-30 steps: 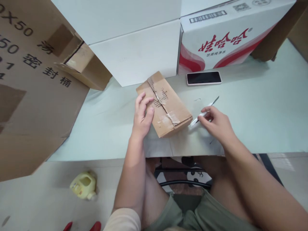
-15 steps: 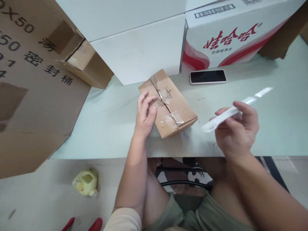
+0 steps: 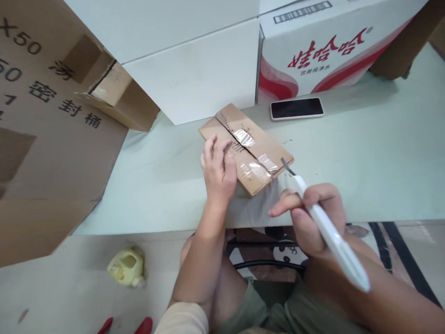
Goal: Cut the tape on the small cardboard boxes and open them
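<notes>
A small brown cardboard box stands slanted on the table, with strips of clear tape across its top seam. My left hand rests on the box's left part, fingers slightly apart and bent over the top, thumb lying on the cardboard. My right hand is closed around a white utility knife with its blade out. The blade tip is by the box's near right corner; whether it touches the cardboard I cannot tell. The index finger of that hand points left, off the handle.
Behind the box are a white carton and a red-and-white carton. A phone lies in front of them. A large cardboard carton fills the left side. On the floor is a yellow jug.
My right hand has moved left and turned the knife, so its blade now points at the box's near right corner. My left hand has shifted slightly right over the box.
</notes>
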`<state>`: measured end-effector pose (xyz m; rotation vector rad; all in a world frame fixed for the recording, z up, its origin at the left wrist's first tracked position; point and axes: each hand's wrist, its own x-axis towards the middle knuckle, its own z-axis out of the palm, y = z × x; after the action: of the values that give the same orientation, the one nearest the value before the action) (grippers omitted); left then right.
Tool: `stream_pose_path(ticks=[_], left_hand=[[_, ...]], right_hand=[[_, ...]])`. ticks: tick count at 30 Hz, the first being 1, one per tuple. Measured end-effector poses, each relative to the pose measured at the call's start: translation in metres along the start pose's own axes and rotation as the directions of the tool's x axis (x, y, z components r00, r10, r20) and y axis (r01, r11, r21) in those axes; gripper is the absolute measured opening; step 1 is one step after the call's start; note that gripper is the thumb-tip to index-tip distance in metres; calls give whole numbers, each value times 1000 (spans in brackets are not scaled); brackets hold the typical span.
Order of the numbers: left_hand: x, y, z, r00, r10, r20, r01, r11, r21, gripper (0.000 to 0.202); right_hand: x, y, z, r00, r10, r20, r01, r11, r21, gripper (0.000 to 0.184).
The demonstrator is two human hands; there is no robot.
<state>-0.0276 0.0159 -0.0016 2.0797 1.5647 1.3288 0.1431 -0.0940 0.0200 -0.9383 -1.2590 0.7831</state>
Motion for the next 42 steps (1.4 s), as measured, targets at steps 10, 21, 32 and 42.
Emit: stream_pose_path(ticks=[10, 21, 32, 42], left_hand=[[-1, 7, 4, 1000, -27, -15, 28, 997, 72, 38], [-1, 7, 3, 1000, -26, 0, 25, 996, 82, 38], [1, 6, 4, 999, -32, -2, 32, 997, 66, 37], [0, 3, 5, 999, -19, -26, 21, 997, 80, 39]], right_hand=[[13, 13, 3, 982, 126, 138, -94, 972, -213, 6], [6, 16, 10, 996, 13, 84, 24, 908, -418, 10], [3, 19, 14, 999, 21, 27, -10, 926, -377, 17], [24, 13, -8, 969, -223, 106, 246, 834, -494, 18]])
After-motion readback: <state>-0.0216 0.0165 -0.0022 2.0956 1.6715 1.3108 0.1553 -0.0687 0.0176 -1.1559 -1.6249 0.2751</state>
